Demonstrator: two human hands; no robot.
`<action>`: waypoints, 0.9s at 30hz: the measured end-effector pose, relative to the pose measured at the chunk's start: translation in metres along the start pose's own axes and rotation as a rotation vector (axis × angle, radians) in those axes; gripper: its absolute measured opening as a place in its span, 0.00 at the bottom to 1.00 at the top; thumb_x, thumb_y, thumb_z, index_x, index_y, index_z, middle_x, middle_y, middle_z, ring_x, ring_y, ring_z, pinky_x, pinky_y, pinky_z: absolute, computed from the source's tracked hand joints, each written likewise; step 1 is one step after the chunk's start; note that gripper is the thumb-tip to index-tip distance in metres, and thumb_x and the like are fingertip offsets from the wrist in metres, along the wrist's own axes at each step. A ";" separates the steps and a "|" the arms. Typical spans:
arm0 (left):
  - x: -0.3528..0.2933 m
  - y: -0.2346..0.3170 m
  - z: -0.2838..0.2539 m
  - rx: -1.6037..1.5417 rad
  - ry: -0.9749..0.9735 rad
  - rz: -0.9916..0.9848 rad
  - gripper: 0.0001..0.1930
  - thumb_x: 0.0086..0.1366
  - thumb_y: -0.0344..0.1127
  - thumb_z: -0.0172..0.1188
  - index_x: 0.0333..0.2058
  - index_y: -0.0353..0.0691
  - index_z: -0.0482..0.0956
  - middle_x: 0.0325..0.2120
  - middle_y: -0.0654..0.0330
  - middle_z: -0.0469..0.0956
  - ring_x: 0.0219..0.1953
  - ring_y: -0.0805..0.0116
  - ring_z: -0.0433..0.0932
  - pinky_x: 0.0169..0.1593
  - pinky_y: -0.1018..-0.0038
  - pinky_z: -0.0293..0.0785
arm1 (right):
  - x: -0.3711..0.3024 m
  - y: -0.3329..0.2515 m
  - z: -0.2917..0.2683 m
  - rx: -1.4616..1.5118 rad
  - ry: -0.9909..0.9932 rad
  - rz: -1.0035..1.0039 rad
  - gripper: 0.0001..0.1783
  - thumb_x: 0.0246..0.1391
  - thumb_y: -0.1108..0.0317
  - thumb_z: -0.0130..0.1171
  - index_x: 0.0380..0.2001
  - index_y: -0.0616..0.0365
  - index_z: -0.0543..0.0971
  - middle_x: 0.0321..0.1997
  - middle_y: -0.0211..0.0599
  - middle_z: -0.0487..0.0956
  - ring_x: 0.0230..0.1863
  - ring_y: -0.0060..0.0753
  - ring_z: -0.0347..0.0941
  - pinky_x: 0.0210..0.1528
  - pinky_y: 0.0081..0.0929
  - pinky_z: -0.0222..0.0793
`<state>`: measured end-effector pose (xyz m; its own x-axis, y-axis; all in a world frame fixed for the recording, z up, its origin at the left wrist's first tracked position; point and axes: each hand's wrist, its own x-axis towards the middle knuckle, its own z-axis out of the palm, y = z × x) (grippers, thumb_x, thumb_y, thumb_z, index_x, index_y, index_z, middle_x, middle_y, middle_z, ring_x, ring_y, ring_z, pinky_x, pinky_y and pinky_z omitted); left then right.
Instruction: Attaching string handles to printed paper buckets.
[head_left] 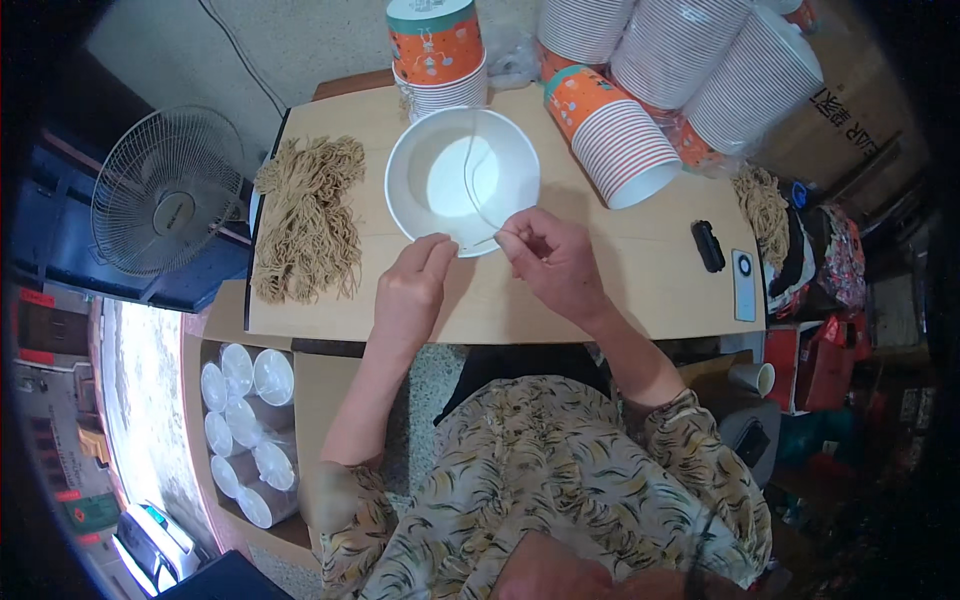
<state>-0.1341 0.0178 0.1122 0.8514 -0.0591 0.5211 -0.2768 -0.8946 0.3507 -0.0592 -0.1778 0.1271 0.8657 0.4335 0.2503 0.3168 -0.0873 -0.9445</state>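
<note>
A white paper bucket (405,185) stands in front of me on the table, its open mouth facing up. At its near rim, my left hand (408,285) is closed, with the fingertips pinching the rim; the thumb is mostly hidden. My right hand (558,262) pinches a thin pale cord (468,178) between thumb and fingers, just off the bucket's near right rim. From those fingers the cord curves up across the bucket's inside toward the far rim. A short thin strand also shows between the two hands, too small to make out.
Tan knotted string bundles (312,225) lie at the left, beside a fan (168,190). Stacked orange-and-white paper buckets (438,55) stand behind; another stack (620,140) lies at the right. A black object (707,246) and a phone (743,285) rest near the right edge.
</note>
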 end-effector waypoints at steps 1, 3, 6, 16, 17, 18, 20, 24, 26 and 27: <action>-0.001 0.002 0.001 0.071 0.019 0.051 0.15 0.55 0.23 0.61 0.42 0.38 0.80 0.43 0.54 0.81 0.40 0.56 0.83 0.42 0.66 0.82 | 0.000 0.002 0.001 0.001 0.004 0.002 0.05 0.61 0.73 0.60 0.33 0.63 0.77 0.23 0.23 0.75 0.22 0.09 0.68 0.24 0.14 0.65; -0.002 0.004 0.001 0.078 0.024 0.079 0.15 0.55 0.24 0.61 0.42 0.38 0.79 0.44 0.54 0.80 0.42 0.56 0.82 0.42 0.67 0.82 | 0.001 0.006 0.002 -0.054 -0.021 -0.042 0.04 0.60 0.74 0.60 0.31 0.63 0.77 0.21 0.22 0.74 0.21 0.09 0.67 0.22 0.14 0.63; -0.004 0.007 -0.001 0.084 0.025 0.104 0.14 0.55 0.25 0.60 0.43 0.37 0.79 0.45 0.55 0.80 0.44 0.57 0.82 0.43 0.68 0.83 | -0.001 0.005 0.002 -0.058 -0.021 -0.058 0.04 0.59 0.75 0.60 0.30 0.63 0.78 0.19 0.22 0.73 0.21 0.09 0.66 0.22 0.16 0.61; -0.006 0.010 -0.003 0.109 0.019 0.118 0.16 0.55 0.25 0.60 0.44 0.36 0.79 0.46 0.55 0.80 0.43 0.58 0.82 0.43 0.69 0.82 | 0.000 -0.001 0.004 -0.198 -0.032 -0.057 0.05 0.55 0.72 0.61 0.29 0.61 0.77 0.20 0.40 0.78 0.20 0.31 0.75 0.25 0.30 0.70; -0.006 0.010 -0.003 0.110 0.019 0.117 0.16 0.55 0.25 0.60 0.44 0.36 0.79 0.46 0.55 0.80 0.43 0.58 0.82 0.43 0.69 0.82 | 0.000 0.000 0.005 -0.201 -0.035 -0.057 0.05 0.55 0.72 0.61 0.29 0.61 0.77 0.20 0.40 0.78 0.20 0.31 0.75 0.25 0.30 0.70; -0.006 0.010 -0.003 0.114 0.020 0.122 0.16 0.55 0.25 0.60 0.44 0.37 0.79 0.46 0.55 0.80 0.43 0.58 0.82 0.43 0.69 0.82 | 0.001 0.000 0.005 -0.204 -0.037 -0.057 0.04 0.55 0.72 0.61 0.28 0.60 0.77 0.20 0.40 0.78 0.20 0.32 0.76 0.25 0.30 0.70; -0.006 0.010 -0.003 0.118 0.022 0.126 0.16 0.55 0.26 0.60 0.45 0.37 0.79 0.46 0.55 0.80 0.43 0.58 0.82 0.43 0.69 0.82 | 0.000 -0.001 0.006 -0.211 -0.041 -0.051 0.05 0.55 0.72 0.61 0.28 0.60 0.77 0.21 0.40 0.78 0.20 0.34 0.76 0.25 0.31 0.70; -0.005 0.012 -0.002 0.115 0.031 0.128 0.15 0.55 0.23 0.60 0.43 0.37 0.79 0.45 0.55 0.81 0.42 0.58 0.83 0.42 0.68 0.83 | 0.001 0.002 0.008 -0.257 -0.037 -0.091 0.05 0.54 0.71 0.61 0.27 0.60 0.77 0.22 0.41 0.79 0.22 0.41 0.78 0.26 0.35 0.71; -0.005 0.013 -0.003 0.102 0.042 0.121 0.14 0.54 0.20 0.60 0.41 0.37 0.80 0.44 0.55 0.81 0.42 0.57 0.83 0.41 0.68 0.83 | 0.001 0.001 0.007 -0.264 -0.042 -0.087 0.05 0.54 0.71 0.61 0.27 0.60 0.77 0.22 0.42 0.79 0.23 0.43 0.78 0.27 0.36 0.71; -0.005 0.015 -0.004 0.100 0.037 0.112 0.14 0.54 0.20 0.60 0.41 0.37 0.80 0.44 0.56 0.81 0.41 0.57 0.83 0.41 0.67 0.83 | 0.001 0.000 0.007 -0.270 -0.048 -0.082 0.05 0.54 0.71 0.61 0.27 0.60 0.77 0.23 0.42 0.80 0.24 0.44 0.79 0.27 0.37 0.72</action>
<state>-0.1437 0.0068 0.1180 0.8003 -0.1467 0.5814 -0.3219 -0.9231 0.2102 -0.0610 -0.1709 0.1255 0.8156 0.4901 0.3077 0.4826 -0.2826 -0.8290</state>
